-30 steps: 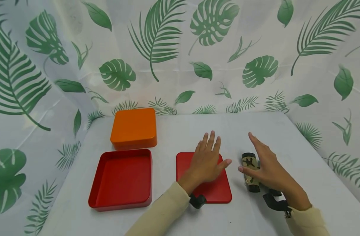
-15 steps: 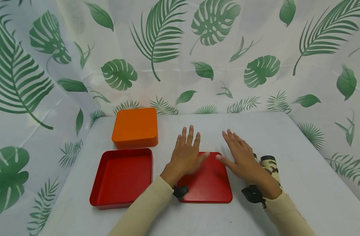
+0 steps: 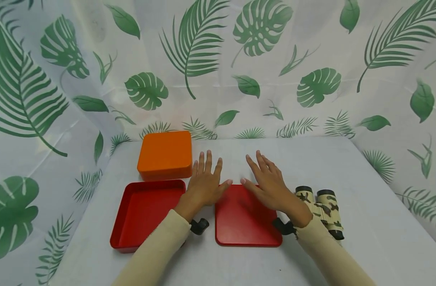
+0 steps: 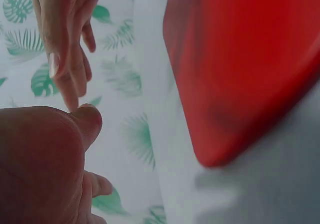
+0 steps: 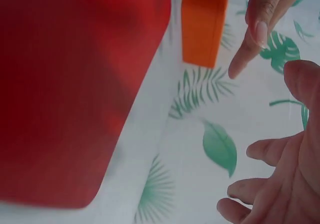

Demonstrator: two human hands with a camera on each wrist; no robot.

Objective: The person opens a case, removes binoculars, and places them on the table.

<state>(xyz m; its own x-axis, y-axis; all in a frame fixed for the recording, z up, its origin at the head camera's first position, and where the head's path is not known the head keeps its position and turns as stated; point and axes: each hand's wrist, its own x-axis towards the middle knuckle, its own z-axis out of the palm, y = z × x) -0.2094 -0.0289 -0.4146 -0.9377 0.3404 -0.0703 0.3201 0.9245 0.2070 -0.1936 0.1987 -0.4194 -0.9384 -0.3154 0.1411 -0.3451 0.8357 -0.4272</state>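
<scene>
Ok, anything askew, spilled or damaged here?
Nothing visible looks spilled or damaged. Only a tiny dark speck stands out on the plain white table, nearer the person than the red panel; it's too small to identify.

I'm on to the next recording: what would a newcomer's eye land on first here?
Probably the person's left hand and right hand, fingers extended and holding nothing, near the far corners of a flat red panel. Next, the bright orange box at the back left, behind an open red tray. Then the camouflage-patterned binoculars, beyond the right forearm.
</scene>
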